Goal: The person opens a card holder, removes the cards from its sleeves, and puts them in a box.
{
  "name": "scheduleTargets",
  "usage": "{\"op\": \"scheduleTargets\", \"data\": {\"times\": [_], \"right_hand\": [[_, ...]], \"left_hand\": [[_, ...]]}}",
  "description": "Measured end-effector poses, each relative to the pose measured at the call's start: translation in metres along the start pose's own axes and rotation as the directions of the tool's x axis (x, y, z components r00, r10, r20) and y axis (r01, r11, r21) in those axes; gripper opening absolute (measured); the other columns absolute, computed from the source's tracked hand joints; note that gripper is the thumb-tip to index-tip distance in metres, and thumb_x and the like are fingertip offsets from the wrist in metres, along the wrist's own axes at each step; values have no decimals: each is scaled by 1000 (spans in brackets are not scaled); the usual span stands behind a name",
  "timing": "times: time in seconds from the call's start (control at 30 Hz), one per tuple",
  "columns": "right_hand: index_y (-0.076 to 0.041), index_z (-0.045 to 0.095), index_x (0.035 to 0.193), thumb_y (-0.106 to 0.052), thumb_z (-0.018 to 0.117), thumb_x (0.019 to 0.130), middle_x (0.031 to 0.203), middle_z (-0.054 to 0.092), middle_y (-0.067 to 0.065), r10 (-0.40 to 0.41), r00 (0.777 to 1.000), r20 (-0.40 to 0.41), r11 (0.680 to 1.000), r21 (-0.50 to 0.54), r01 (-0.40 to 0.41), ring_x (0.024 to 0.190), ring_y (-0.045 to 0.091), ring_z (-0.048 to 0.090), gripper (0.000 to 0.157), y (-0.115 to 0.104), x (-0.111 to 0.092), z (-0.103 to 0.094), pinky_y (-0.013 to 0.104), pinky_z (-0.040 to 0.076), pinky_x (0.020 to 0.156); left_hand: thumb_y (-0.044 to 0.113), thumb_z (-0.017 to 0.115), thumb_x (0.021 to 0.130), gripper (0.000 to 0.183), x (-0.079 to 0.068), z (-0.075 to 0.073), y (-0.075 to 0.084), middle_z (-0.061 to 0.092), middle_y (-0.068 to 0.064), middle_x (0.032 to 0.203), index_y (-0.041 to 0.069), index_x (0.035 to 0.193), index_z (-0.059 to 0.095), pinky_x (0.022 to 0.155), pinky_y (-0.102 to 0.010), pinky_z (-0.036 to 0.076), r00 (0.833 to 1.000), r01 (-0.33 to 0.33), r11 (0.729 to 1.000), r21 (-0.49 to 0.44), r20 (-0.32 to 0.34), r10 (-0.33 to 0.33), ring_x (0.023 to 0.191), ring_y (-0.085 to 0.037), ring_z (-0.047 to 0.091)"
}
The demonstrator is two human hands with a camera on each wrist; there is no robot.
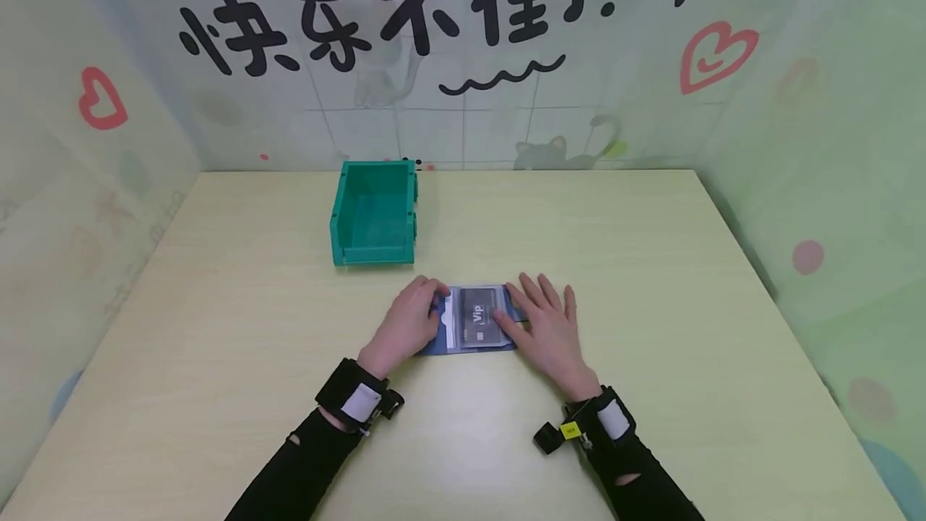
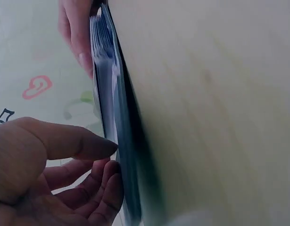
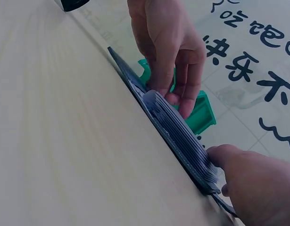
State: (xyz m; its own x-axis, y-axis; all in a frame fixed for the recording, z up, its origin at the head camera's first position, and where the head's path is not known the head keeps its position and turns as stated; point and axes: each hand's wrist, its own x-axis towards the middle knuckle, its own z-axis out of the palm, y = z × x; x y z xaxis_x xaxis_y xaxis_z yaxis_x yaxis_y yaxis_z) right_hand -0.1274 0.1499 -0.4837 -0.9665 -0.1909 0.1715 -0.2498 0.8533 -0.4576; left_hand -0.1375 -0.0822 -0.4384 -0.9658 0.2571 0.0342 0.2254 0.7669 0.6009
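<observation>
A blue card holder [image 1: 437,344] lies spread on the table, its stack of clear sleeves [image 3: 175,134] showing edge-on in the right wrist view. On top, a grey card [image 1: 479,320] marked "Vip" shows through a sleeve. My left hand [image 1: 407,318] grips the holder at its left side, with curled fingers and thumb [image 2: 100,145] close together at the sleeves' edge. At the right side, my right hand [image 1: 548,332] lies with its fingers spread, thumb touching the card's sleeve and fingertips beyond the holder's edge.
A green plastic bin [image 1: 374,211] stands behind the holder, toward the table's back edge. Printed cloth walls [image 1: 463,135] enclose the wooden table [image 1: 615,223] at the back and both sides. Each wrist wears a black strap with a camera.
</observation>
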Motion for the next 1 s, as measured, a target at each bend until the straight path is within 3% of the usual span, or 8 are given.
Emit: {"op": "scheduleTargets", "data": {"times": [0.07, 0.17, 0.33, 0.47, 0.57, 0.7, 0.87, 1.0], "right_hand": [[-15, 58, 142, -50, 63, 92, 156, 47, 13, -21, 999, -49, 1000, 7, 22, 152, 39, 24, 61, 0, 0, 3, 67, 2, 120], [-14, 66, 132, -44, 67, 90, 146, 56, 14, -102, 984, -144, 995, 1, 103, 147, 40, 29, 52, 1, 2, 6, 68, 3, 117], [-10, 70, 125, -30, 70, 92, 130, 66, 12, -274, 942, -194, 960, 0, 280, 130, 34, 52, 39, -1, 7, 6, 61, 19, 117], [-7, 66, 132, -24, 66, 96, 136, 65, 12, -310, 943, -119, 949, 25, 315, 128, 31, 59, 40, -3, 9, 4, 54, 35, 112], [-8, 60, 139, -26, 60, 100, 145, 59, 12, -279, 959, -53, 958, 56, 281, 136, 32, 55, 43, -1, 9, 4, 54, 38, 112], [-11, 50, 147, -33, 55, 103, 153, 50, 9, -232, 972, 45, 972, 52, 230, 145, 30, 44, 50, -1, 9, 1, 58, 25, 120], [-11, 45, 151, -44, 53, 102, 155, 47, 10, -215, 966, 144, 970, -83, 229, 146, 30, 43, 59, -7, 12, -9, 65, 6, 122], [-5, 44, 151, -44, 52, 103, 155, 46, 15, -220, 955, 200, 964, -102, 244, 146, 33, 43, 62, -11, 14, -15, 61, 10, 124]], "left_hand": [[-4, 63, 90, 26, 1, 4, 2, 61, -11, 97, -3, 116, 65, 80, -33, 49, 999, -24, 999, -49, 34, 26, 88, -21, 55], [3, 65, 93, 28, 3, 8, 3, 61, -9, 92, -4, 119, 64, 75, -28, 46, 998, -5, 990, -142, 63, 14, 84, -17, 54], [13, 67, 95, 30, 8, 10, -1, 62, -8, 92, -3, 120, 64, 71, -24, 43, 996, 55, 972, -230, 81, -38, 79, -15, 53], [15, 69, 94, 27, 14, 11, -2, 64, -9, 88, -3, 114, 66, 68, -23, 42, 995, 86, 964, -253, 73, -69, 74, -14, 54], [17, 71, 93, 25, 18, 11, -3, 68, -10, 86, -2, 110, 70, 66, -23, 43, 993, 111, 960, -258, 68, -97, 72, -14, 57], [20, 73, 92, 22, 22, 9, -4, 73, -11, 84, 0, 101, 74, 66, -23, 44, 989, 140, 960, -244, 75, -125, 73, -15, 63], [22, 75, 91, 21, 24, 9, -5, 74, -10, 81, 1, 94, 77, 64, -23, 43, 988, 149, 963, -227, 83, -133, 73, -16, 64], [22, 74, 92, 21, 25, 10, -5, 72, -9, 78, 1, 91, 77, 62, -22, 41, 986, 157, 959, -236, 97, -138, 70, -14, 61]]}}
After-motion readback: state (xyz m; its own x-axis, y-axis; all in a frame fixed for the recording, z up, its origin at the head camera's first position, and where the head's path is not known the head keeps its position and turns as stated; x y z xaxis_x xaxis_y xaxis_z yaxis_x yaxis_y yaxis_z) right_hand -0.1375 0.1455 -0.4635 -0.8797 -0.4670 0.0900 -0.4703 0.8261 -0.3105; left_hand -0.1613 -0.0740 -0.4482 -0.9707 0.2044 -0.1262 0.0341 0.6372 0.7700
